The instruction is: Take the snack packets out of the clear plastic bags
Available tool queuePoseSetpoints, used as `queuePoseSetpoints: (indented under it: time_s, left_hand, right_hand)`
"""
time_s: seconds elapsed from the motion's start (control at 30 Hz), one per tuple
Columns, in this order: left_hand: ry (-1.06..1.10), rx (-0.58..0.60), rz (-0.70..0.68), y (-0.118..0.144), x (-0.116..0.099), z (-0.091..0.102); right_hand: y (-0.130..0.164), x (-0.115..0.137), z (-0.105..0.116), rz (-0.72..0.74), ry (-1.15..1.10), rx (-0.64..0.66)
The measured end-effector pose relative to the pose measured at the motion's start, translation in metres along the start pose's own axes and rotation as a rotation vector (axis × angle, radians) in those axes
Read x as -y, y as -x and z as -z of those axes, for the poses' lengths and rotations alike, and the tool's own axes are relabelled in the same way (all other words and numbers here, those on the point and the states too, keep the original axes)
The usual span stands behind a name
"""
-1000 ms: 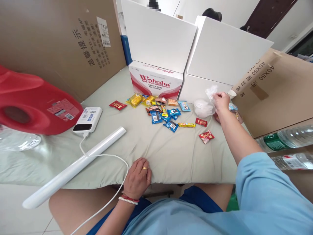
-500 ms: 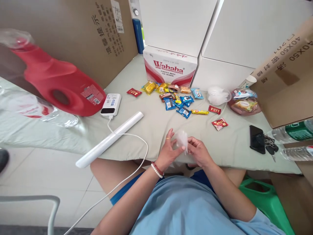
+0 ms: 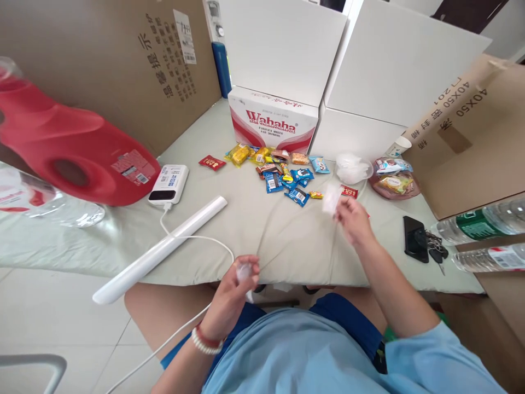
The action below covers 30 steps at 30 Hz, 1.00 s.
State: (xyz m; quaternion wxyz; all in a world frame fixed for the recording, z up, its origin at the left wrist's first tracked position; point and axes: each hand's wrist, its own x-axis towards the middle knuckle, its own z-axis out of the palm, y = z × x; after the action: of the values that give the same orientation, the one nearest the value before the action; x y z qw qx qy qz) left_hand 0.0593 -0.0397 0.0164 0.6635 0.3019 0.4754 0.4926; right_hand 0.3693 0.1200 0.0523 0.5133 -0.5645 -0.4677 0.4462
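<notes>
My right hand point(image 3: 353, 219) is raised over the table and pinches a small clear plastic bag point(image 3: 330, 198) beside the snack pile. My left hand point(image 3: 238, 284) is at the table's near edge, fingers closed on a small clear piece of plastic point(image 3: 243, 270). Several small snack packets point(image 3: 283, 175) in blue, yellow and red lie scattered on the grey-green cloth point(image 3: 262, 235). A bundle of clear bags point(image 3: 351, 167) sits behind my right hand.
A Wahaha carton point(image 3: 273, 123), white boxes and brown cardboard wall the back. A red jug point(image 3: 74, 158), power bank point(image 3: 169, 184) and white tube point(image 3: 164, 249) with cable lie left. A bowl of snacks point(image 3: 394, 183), paper cup, phone point(image 3: 412, 242), keys and water bottles point(image 3: 479, 227) lie right.
One second ago my right hand reached into the bundle of bags at the back. Half a second ago both hands held one bag at the table edge. Now the hands are apart.
</notes>
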Motion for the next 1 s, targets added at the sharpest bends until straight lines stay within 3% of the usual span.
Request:
queuePoseSetpoints:
  time_s: [0.07,0.13,0.2,0.27,0.33,0.4,0.5,0.6,0.67,0.73,0.8,0.87,0.93,1.0]
  left_hand:
    - [-0.064,-0.037,0.009,0.019,0.004,0.021]
    - [-0.051,-0.057,0.063,0.036,0.011,0.040]
    - [-0.078,-0.071,0.080,0.047,0.018,0.052]
    - [-0.149,-0.095,0.069,0.053,0.024,0.057]
    - [-0.216,-0.137,0.030,0.052,0.025,0.052]
    - [-0.240,-0.166,-0.018,0.047,0.023,0.040]
    - [-0.182,-0.194,-0.065,0.035,0.014,0.018]
    - [-0.016,-0.234,-0.030,0.020,0.007,0.001]
    - [0.086,-0.255,0.017,0.009,0.005,-0.005]
    - [0.133,-0.267,0.033,0.000,0.006,-0.009]
    - [0.117,-0.268,0.013,-0.007,0.007,-0.012]
    - [0.060,-0.260,-0.029,-0.011,0.006,-0.016]
    - [-0.010,-0.242,-0.076,-0.011,0.004,-0.021]
    - [-0.059,-0.203,-0.121,-0.007,0.003,-0.024]
  right_hand:
    - [-0.059,0.024,0.025,0.151,0.337,-0.273]
    - [-0.115,0.045,0.045,0.250,0.820,-0.507]
    - [-0.156,0.054,0.054,0.257,0.938,-0.568]
    - [-0.182,0.049,0.054,0.190,1.041,-0.478]
    - [-0.198,0.037,0.050,0.057,1.152,-0.306]
    - [-0.209,0.030,0.048,-0.074,1.253,-0.143]
    - [-0.214,0.036,0.055,-0.134,1.343,-0.061]
    - [-0.182,0.050,0.061,0.089,1.305,-0.219]
    - [-0.133,0.053,0.056,0.345,1.106,-0.324]
    - [-0.067,0.047,0.040,0.386,0.830,-0.123]
    - [0.004,0.035,0.016,0.271,0.584,0.190]
    - [0.064,0.020,-0.015,0.249,0.424,0.405]
    - [0.104,0.007,-0.046,0.294,0.335,0.505]
    - [0.123,-0.004,-0.072,0.352,0.282,0.559]
